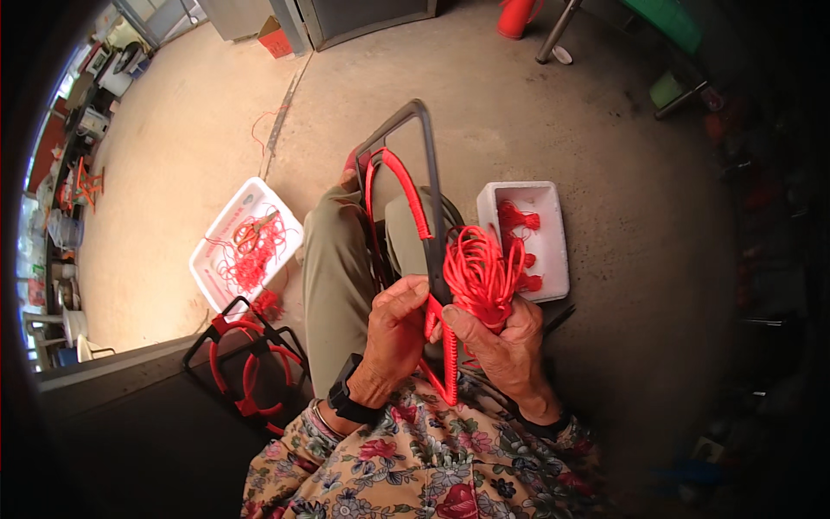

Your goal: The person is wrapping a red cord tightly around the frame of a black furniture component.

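Note:
A black metal frame (427, 147) rises from my lap, with curved parts wrapped tightly in red cord (403, 180). My left hand (393, 324) is closed at the frame's lower end, thumb and finger pinched where the red wrapping meets the black bar. In my right hand (506, 346) is a looped bundle of red cord (477, 268), gripped at its lower end with the loops fanning upward. The right thumb lies beside the pointed, red-wrapped lower part of the frame. The fingertips behind the frame are partly hidden.
On the left, a white tray (207, 275) holds tangled red cord and scissors (258, 227). Another black frame with red wrapping (216, 359) lies nearer on a dark surface. To my right stands a white foam box (560, 251) with red cord bundles. A red container (512, 19) stands far off.

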`<state>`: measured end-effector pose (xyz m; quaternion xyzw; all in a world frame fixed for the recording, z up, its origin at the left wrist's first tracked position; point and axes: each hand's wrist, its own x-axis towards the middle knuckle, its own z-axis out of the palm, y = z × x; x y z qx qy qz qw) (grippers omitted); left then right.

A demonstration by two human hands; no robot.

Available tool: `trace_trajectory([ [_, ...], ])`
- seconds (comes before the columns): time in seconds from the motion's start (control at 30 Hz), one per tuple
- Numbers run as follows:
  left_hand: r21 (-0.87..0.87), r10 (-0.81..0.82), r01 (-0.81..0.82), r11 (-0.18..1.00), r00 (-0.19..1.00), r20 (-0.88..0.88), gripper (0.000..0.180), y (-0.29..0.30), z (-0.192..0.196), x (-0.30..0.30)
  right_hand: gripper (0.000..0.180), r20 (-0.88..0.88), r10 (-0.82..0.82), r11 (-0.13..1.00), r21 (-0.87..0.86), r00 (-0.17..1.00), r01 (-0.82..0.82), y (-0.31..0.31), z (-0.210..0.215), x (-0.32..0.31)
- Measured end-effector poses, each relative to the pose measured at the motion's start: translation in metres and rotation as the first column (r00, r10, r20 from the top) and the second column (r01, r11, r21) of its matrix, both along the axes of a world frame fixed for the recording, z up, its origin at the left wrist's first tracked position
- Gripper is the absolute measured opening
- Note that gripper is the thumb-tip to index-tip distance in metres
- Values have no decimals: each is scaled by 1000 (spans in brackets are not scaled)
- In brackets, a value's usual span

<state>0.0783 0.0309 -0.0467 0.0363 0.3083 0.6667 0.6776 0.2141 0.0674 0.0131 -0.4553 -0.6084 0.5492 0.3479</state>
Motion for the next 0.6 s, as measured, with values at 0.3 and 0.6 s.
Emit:
trace_trajectory([
  [0.3, -78, -311, 306, 949, 949, -48, 22, -7, -6, 11, 10, 49, -151, 985, -81, 987, 154, -36, 8, 20],
  [0.6, -80, -400, 398, 914, 917, -7, 20, 6, -18, 21, 10, -251, -303, 888, -424, 919, 177, -26, -16, 54],
])
